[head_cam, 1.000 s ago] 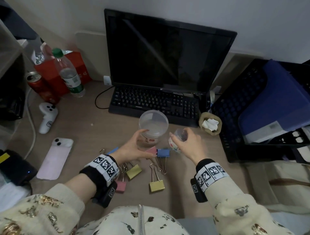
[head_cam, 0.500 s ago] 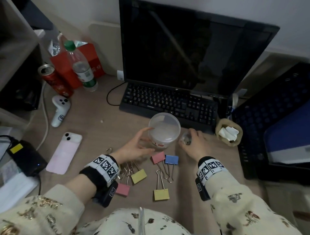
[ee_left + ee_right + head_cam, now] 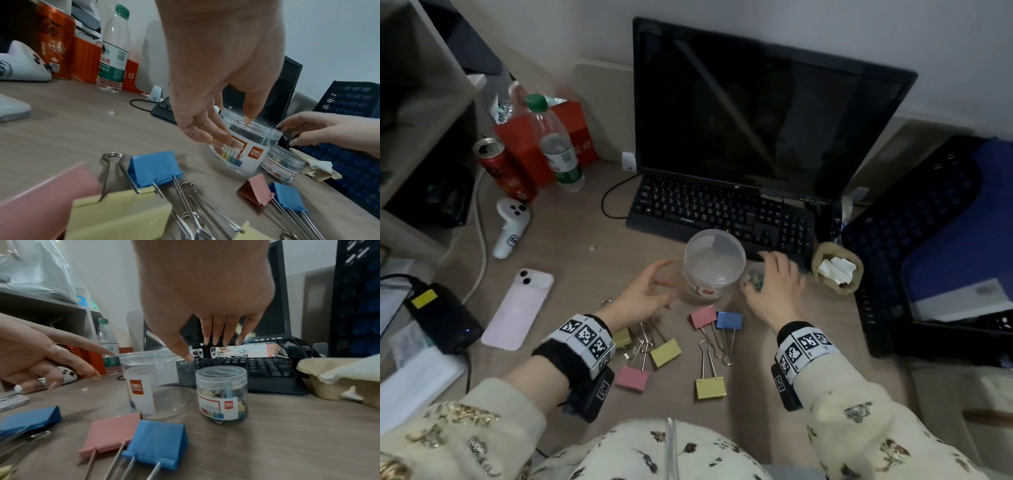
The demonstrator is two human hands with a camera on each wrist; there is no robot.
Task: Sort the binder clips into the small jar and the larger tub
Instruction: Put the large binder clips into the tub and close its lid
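The clear larger tub [image 3: 715,270] [image 3: 152,382] stands in front of the keyboard and looks empty. The small jar [image 3: 750,279] [image 3: 222,392], lid on and holding small clips, stands just to its right. My right hand [image 3: 770,277] [image 3: 205,350] hovers over the jar with fingers spread, holding nothing. My left hand [image 3: 661,284] [image 3: 240,132] is beside the tub's left wall with fingers straight; whether it touches the tub is unclear. Several large binder clips lie nearer me: pink [image 3: 703,317], blue [image 3: 729,320], yellow [image 3: 710,387], and a cluster [image 3: 650,356] under my left wrist.
A black keyboard [image 3: 722,212] and monitor [image 3: 756,113] stand behind the tub. A paper cup [image 3: 837,270] and a black crate [image 3: 928,240] are to the right. A phone [image 3: 518,308], white controller [image 3: 512,222], water bottle [image 3: 554,144] and can [image 3: 500,164] are to the left.
My right hand held the small jar up a second ago; the jar now stands on the desk right of the tub and the hand has let go. My left hand stayed by the tub.
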